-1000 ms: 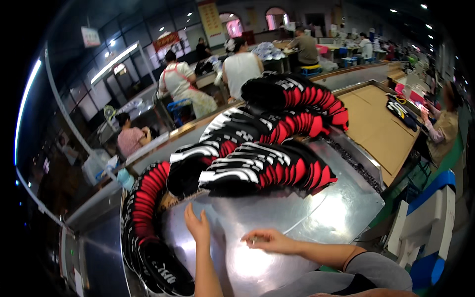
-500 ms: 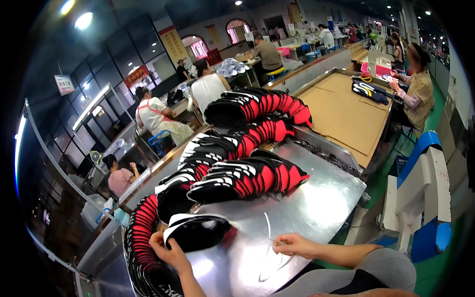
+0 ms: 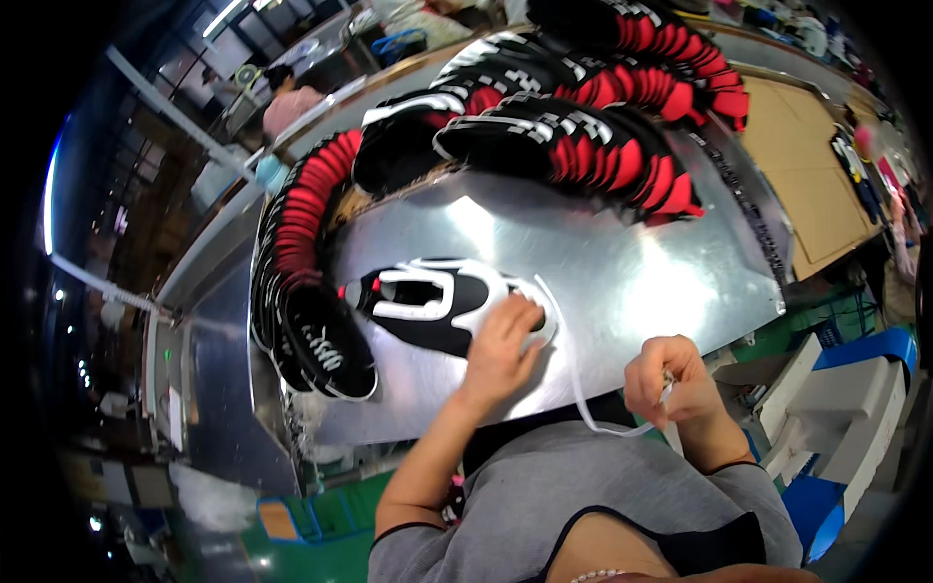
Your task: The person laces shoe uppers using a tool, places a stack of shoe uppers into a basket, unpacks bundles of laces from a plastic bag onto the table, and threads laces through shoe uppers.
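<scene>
A black and white shoe upper [image 3: 442, 327] with red tabs at its heel lies flat on the metal table, its toe pointing right. My left hand [image 3: 501, 355] grips the white toe, fingers curled over the edge. Off to the right and apart from the upper, my right hand [image 3: 669, 382] is closed around a thin white strip [image 3: 580, 389]. One end of this strip reaches up beside the toe; the rest bends down past the table's front edge. Anything else inside my right fist is hidden.
Nested black and red uppers [image 3: 306, 228] curve along the left of the metal table [image 3: 428, 209]. More rows [image 3: 603, 151] lie across the back. Brown cardboard [image 3: 802, 165] covers the surface beyond. A white and blue machine part [image 3: 846, 408] stands at right, close to my elbow.
The shoe upper, earlier tilted up at the left, now lies flat nearer the middle. My left hand has shifted from its opening to the toe. The view has tilted down.
</scene>
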The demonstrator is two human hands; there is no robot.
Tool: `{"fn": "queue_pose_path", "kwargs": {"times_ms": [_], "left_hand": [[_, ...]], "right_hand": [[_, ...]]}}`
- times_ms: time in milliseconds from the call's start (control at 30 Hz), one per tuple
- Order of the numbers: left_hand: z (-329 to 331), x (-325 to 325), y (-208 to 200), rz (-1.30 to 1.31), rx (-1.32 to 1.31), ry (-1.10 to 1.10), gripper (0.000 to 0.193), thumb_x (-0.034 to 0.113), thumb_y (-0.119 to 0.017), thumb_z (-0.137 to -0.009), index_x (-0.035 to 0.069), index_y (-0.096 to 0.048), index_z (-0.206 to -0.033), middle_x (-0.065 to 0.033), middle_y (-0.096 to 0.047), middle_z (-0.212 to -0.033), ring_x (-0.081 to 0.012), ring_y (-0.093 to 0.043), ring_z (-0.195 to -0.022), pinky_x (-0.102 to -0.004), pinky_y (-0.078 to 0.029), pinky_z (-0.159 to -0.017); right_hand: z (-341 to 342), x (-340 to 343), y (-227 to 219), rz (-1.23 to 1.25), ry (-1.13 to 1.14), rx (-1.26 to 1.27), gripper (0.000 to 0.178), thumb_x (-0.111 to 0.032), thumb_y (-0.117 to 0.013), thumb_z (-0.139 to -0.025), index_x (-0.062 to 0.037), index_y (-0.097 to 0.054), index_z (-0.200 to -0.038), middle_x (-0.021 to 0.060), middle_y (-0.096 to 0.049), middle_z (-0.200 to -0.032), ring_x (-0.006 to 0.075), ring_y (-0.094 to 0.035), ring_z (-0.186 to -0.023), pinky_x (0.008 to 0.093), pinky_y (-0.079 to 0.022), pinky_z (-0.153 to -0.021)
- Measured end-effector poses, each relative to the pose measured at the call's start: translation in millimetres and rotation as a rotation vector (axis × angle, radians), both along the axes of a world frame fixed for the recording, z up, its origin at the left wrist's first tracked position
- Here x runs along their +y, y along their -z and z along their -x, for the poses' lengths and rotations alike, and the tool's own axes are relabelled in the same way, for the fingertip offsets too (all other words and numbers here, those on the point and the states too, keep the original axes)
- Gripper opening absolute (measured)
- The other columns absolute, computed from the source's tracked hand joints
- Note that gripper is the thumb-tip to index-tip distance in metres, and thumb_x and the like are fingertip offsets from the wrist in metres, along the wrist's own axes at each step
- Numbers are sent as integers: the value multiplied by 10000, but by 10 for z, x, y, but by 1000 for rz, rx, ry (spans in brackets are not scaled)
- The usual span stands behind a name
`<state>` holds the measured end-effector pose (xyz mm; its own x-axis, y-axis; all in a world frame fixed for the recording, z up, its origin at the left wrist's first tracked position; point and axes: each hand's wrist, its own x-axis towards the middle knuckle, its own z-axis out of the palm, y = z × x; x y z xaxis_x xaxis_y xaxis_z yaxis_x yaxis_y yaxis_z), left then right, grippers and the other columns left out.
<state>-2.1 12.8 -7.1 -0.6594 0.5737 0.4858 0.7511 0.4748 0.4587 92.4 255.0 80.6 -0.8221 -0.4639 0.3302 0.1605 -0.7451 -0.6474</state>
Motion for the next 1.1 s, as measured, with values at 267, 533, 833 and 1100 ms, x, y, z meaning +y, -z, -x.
{"fn": "queue_pose_path", "kwargs": {"times_ms": [267, 533, 833, 1100], "left_hand": [[129, -995, -354, 371, 122, -480, 432, 211, -770, -731, 55, -590, -1091, -86, -580, -1044, -313, -515, -1038, -418, -370, -897], [329, -1254, -496, 531, 51, -292, 313, 256, -741, -755, 87, -631, -994, -60, -589, -907, -261, -533, -926, -416, -344, -863], [1090, -1215, -1622, 379, 165, -186, 242, 212, -736, -761, 78, -659, -948, -52, -595, -811, -254, -548, -869, -380, -364, -808], [825, -849, -737, 523, 156, -176, 228, 294, -692, -822, 71, -654, -791, -102, -607, -766, -307, -600, -746, -406, -477, -710]], "right_hand": [[705, -861, 819, -447, 202, -342, 115, -114, -619, -905, -44, -559, -974, 14, -595, -762, 17, -385, -559, 187, -286, -489], [787, -1079, 1135, -933, 437, -199, 228, -272, -633, -918, -53, -573, -940, 30, -562, -652, 106, -522, -556, 282, -411, -535], [743, -854, 1118, -1072, 436, -153, 210, -236, -650, -912, -36, -591, -935, 40, -592, -686, 119, -524, -602, 283, -414, -567], [759, -739, 955, -879, 400, -240, 168, -195, -647, -918, -37, -591, -905, -13, -556, -662, 49, -490, -569, 216, -381, -514]]}}
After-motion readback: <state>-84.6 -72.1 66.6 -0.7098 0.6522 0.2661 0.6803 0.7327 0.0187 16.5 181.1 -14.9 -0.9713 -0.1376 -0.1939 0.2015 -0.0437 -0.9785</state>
